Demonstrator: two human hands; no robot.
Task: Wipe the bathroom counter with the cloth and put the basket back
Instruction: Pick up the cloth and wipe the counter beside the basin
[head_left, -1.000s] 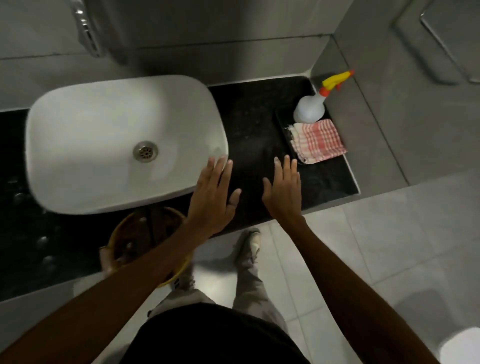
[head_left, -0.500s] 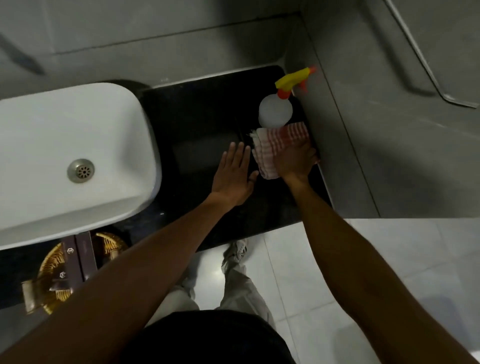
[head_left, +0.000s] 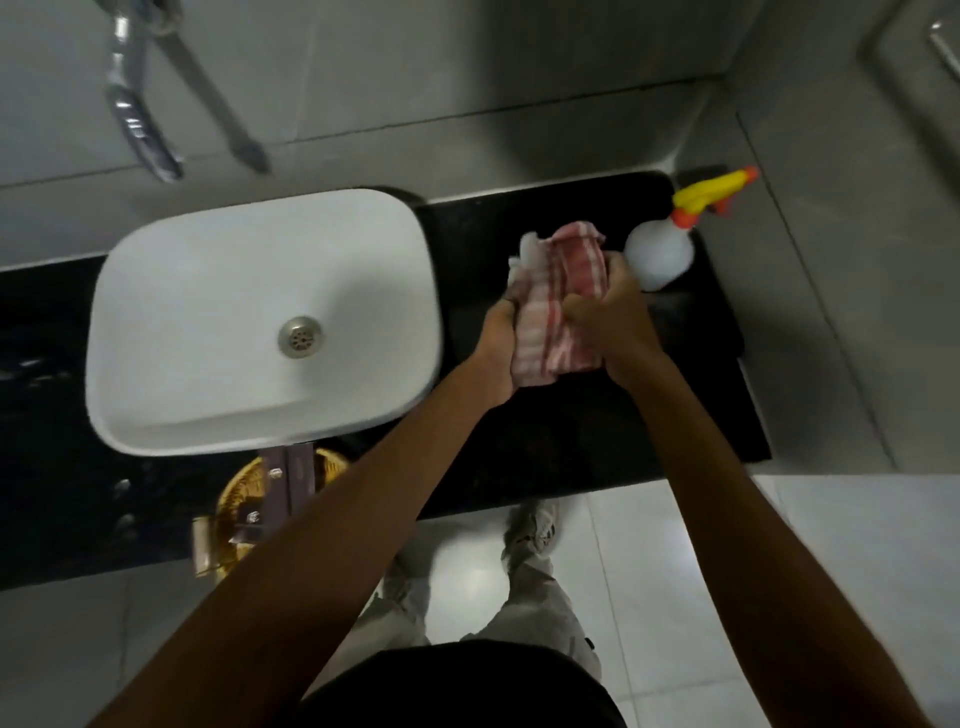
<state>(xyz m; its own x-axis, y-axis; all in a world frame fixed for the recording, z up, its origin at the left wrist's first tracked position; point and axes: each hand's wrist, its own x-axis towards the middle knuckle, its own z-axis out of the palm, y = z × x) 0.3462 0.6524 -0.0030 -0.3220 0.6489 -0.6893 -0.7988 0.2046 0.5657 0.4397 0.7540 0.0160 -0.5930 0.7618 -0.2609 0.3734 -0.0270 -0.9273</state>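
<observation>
A red-and-white checked cloth (head_left: 558, 306) is bunched up between both my hands above the black counter (head_left: 561, 436), to the right of the sink. My left hand (head_left: 498, 343) grips its left side and my right hand (head_left: 608, 312) is closed around its right side. A golden woven basket (head_left: 244, 499) sits low at the counter's front edge under the sink's rim, partly hidden by my left forearm and by dark flat packets lying in it.
A white basin (head_left: 218, 322) with a metal drain fills the counter's left half, with a chrome tap (head_left: 135, 114) above it. A white spray bottle (head_left: 662, 249) with a yellow trigger stands at the counter's back right corner, close to my right hand. Grey walls enclose the counter.
My right hand picked the cloth up from beside the spray bottle, and my left hand came off the counter to grip it too. The cloth is now bunched instead of folded flat.
</observation>
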